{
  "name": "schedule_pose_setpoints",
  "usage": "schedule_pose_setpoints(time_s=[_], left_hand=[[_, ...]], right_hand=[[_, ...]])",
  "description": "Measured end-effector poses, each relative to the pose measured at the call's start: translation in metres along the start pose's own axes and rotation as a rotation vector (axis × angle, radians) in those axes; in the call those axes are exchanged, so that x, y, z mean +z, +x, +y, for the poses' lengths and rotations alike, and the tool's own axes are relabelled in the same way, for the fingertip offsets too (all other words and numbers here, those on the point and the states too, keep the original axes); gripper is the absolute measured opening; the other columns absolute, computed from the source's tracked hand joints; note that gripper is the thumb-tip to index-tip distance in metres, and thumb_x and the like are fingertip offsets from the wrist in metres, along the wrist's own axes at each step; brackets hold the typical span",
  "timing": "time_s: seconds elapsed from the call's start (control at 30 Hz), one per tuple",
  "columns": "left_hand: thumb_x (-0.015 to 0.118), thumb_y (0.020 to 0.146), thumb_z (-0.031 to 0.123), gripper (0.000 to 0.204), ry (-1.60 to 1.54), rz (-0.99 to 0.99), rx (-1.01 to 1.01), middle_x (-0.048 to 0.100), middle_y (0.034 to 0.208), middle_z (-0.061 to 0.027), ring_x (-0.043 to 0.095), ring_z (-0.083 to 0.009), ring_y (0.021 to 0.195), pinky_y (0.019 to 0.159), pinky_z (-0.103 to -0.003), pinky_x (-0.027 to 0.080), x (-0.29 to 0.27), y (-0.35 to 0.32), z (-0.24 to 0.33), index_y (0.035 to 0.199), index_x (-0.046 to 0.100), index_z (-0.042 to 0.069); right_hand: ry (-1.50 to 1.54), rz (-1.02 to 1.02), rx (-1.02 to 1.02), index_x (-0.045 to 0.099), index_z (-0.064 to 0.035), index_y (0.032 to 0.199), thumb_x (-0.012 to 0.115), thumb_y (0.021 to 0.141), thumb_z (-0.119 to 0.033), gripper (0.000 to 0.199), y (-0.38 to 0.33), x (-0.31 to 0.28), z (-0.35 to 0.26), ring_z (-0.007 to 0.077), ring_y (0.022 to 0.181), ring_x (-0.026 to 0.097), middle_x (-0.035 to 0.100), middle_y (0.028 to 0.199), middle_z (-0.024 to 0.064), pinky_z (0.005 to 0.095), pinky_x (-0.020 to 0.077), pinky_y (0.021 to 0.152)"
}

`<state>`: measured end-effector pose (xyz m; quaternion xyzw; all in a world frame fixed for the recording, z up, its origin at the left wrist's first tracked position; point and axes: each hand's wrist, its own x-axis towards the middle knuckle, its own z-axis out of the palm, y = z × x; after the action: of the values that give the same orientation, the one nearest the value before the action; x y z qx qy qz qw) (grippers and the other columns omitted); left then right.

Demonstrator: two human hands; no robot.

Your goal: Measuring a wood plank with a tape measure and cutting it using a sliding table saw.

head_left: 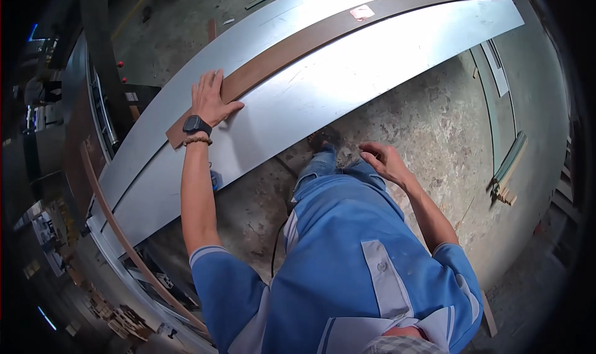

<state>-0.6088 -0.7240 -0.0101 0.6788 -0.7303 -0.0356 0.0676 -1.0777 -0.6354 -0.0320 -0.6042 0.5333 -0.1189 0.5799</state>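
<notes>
A long brown board [282,59] lies along a silver metal sheet surface [347,84], running from the near left up to the far right. My left hand [212,99] rests flat over its near-left end, fingers stretched across it and thumb spread towards the bare metal. A dark watch [196,125] and a bead bracelet [198,140] circle the left wrist. A small pale-and-red sticker [362,13] marks the board's far part. Away from the surface, my right hand [385,161] hangs in the air beside my legs, loosely curled with thumb and fingers apart, holding nothing.
Another long brown strip [118,230] stretches along the left side by a metal frame. A bundle of thin strips [510,161] is on the right. Stained concrete floor [428,124] lies under my feet. At lower left are stacked wood pieces [118,310].
</notes>
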Motion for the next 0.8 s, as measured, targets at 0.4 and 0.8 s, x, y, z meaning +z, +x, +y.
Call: schedule_pose_setpoints(time_s=[0.4,0.8], left_hand=[[0.079,0.075,0.027,0.058,-0.329,0.923,-0.423,0.059,0.12,-0.0131,0.055,-0.0312,0.112,0.1,-0.045,0.039,-0.012,-0.069,0.051,0.124,0.056,0.006],[0.068,0.085,0.036,0.051,-0.709,-0.142,-1.548,0.047,0.136,-0.0228,0.041,-0.0447,0.127,0.105,-0.054,0.034,0.362,-0.317,0.392,0.125,0.057,0.006]], right_hand=[[-0.545,-0.754,-0.186,0.06,0.0001,0.12,0.056,0.094,-0.021,0.034,0.139,0.021,0.025,0.0244,0.091,0.068,0.069,0.105,0.0161,0.0362,0.0531,0.08],[-1.745,-0.954,-0.557,0.07,-0.0046,0.084,0.063,0.078,-0.018,0.016,0.36,0.21,0.362,0.0362,0.112,0.055,0.037,0.144,0.0286,0.049,0.0504,0.087]])
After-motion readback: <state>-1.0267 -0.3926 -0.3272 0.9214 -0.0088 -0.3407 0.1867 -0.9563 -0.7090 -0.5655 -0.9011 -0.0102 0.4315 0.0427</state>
